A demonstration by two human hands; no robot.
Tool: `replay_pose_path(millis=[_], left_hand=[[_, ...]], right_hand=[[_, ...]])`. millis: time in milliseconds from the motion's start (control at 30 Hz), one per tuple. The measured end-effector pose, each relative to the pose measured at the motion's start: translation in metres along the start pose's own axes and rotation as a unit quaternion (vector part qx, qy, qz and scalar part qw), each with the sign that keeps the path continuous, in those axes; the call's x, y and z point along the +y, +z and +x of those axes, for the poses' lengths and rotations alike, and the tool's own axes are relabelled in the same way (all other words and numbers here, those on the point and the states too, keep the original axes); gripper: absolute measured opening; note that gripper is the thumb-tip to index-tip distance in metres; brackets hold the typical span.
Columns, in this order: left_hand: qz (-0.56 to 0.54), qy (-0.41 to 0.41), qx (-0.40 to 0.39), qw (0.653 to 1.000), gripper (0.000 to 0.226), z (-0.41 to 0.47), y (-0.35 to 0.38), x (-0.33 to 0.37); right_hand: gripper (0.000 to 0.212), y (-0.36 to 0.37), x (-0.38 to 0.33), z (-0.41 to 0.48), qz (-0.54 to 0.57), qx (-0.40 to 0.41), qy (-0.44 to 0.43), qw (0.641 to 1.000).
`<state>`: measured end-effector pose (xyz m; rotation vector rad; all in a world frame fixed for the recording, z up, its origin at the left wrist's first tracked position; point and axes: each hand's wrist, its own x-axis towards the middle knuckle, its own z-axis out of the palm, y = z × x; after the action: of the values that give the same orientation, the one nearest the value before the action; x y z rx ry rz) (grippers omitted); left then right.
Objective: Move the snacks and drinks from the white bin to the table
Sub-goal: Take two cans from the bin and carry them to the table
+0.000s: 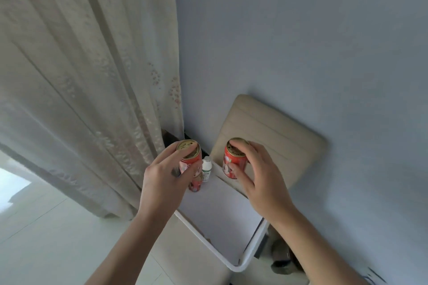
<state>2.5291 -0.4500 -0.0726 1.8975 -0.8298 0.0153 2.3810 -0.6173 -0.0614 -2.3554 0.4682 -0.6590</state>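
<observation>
1. As you reach both arms out over the white worktop (220, 210), three cans and one bottle are in sight.
2. Your left hand (162, 176) has its fingers curled round the left can (188, 152), gripping its side just under the rim. The can is tilted above the worktop's far left corner.
3. Your right hand (257, 176) grips the right can (234, 159), fingers over the lid and thumb on the label. It is at the worktop's far right edge, in front of a beige chair (266, 132). Whether its base touches the worktop cannot be told.
4. Each held can is red with a gold lid and a pale picture on its side.
5. The third can (195, 184) stands on the worktop, partly hidden under your left hand.
6. The bottle (206, 170), small and white with a green label, stands just beside the third can, between the two held cans.
</observation>
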Motion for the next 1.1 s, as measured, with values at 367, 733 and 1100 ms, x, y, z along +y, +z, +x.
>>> replay_pose_path(millis=[367,733,1100], left_hand=[[0.045,0.005,0.05,0.998,0.035,-0.008,-0.048,0.08],[0.103,-0.076,0.192,0.973,0.038,-0.08,-0.075,0.141],[0.137,-0.156,0.379,0.902,0.034,-0.22,-0.147,0.175]], right_hand=[[0.043,-0.052,-0.046,0.015,0.049,-0.006,-0.093,0.994],[0.044,-0.06,-0.072,0.024,0.136,-0.131,-0.241,0.952],[0.042,0.016,-0.178,-0.026,0.249,-0.277,-0.357,0.857]])
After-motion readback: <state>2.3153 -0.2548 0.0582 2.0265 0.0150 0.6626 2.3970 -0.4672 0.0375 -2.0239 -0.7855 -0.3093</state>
